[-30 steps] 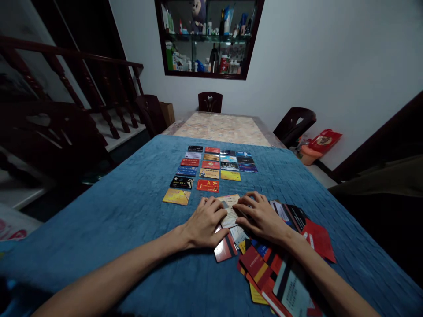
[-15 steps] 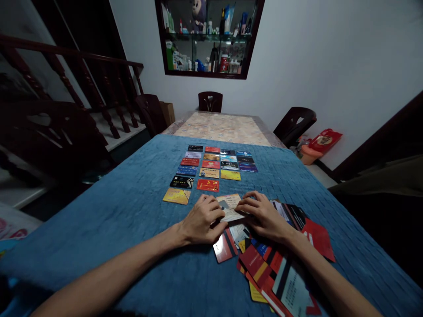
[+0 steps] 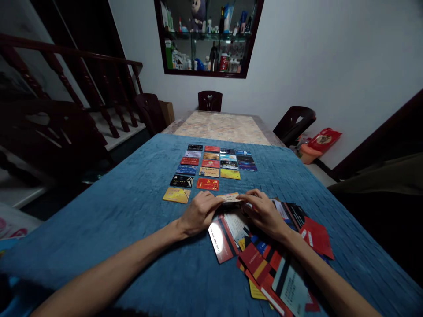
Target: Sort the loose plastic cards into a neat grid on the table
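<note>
A pale card [image 3: 229, 197] is held between my two hands, lifted and tilted above the loose cards. My left hand [image 3: 201, 212] pinches its left edge, thumb over the near side. At the right edge, my right hand [image 3: 262, 211] grips with its fingertips. Below lies a red-and-silver card [image 3: 223, 240] with a dark stripe, partly over a white card [image 3: 236, 226]. A spread pile of cards [image 3: 256, 263] reaches under my right forearm. Beyond my hands, several cards lie face up in columns, among them a yellow card [image 3: 176, 195] and a red card [image 3: 208, 184].
A blue cloth [image 3: 125, 211] covers the near part of the table; the far part [image 3: 221, 127] shows a patterned top. Red envelopes [image 3: 317, 237] and dark striped cards [image 3: 295, 215] lie right of my right hand. Chairs [image 3: 210, 101] stand around the table.
The pale card has gone from nearly flat to raised and tilted, showing less of its face. My left hand has closed into a pinch on it. More of the cards underneath is uncovered.
</note>
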`<state>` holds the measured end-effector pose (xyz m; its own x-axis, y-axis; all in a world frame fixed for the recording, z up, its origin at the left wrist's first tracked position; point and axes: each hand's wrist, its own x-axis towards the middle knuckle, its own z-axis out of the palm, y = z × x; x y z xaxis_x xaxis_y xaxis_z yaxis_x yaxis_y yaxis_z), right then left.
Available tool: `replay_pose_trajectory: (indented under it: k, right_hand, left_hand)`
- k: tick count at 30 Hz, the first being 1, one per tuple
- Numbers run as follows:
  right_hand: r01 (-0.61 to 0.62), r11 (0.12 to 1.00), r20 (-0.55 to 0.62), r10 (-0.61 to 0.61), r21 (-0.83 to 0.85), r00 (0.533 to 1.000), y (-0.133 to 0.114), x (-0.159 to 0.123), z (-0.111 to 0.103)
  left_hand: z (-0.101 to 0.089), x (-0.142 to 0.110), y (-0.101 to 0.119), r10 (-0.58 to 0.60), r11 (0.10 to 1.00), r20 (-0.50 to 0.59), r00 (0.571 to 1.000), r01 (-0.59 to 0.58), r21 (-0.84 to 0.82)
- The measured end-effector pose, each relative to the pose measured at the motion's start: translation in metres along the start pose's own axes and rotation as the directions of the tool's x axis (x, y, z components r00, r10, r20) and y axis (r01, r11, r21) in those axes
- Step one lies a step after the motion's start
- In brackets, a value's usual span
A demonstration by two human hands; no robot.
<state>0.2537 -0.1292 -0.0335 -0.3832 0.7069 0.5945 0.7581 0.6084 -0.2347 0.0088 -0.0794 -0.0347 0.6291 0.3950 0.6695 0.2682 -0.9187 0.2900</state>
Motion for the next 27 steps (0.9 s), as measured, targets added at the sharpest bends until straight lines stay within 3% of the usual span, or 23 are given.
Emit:
replay_pose_trajectory:
  k: [7,18,27]
  right_hand:
    - [-0.029,0.998,-0.019,0.028,-0.049,0.999,-0.003,0.001,0.000]
    - [0.068,0.989,-0.131,-0.085,-0.130,0.988,-0.010,0.006,0.000]
    - [0.101,0.988,-0.143,-0.118,-0.120,0.983,-0.014,0.008,-0.006]
  left_hand:
    - [-0.001,0.000,-0.002,-0.069,0.997,0.050,0.996,0.070,-0.035]
    - [-0.002,0.001,0.000,-0.051,0.999,0.029,0.998,0.051,-0.001]
    - [-0.002,0.001,0.007,-0.031,1.000,-0.034,0.999,0.031,-0.001]
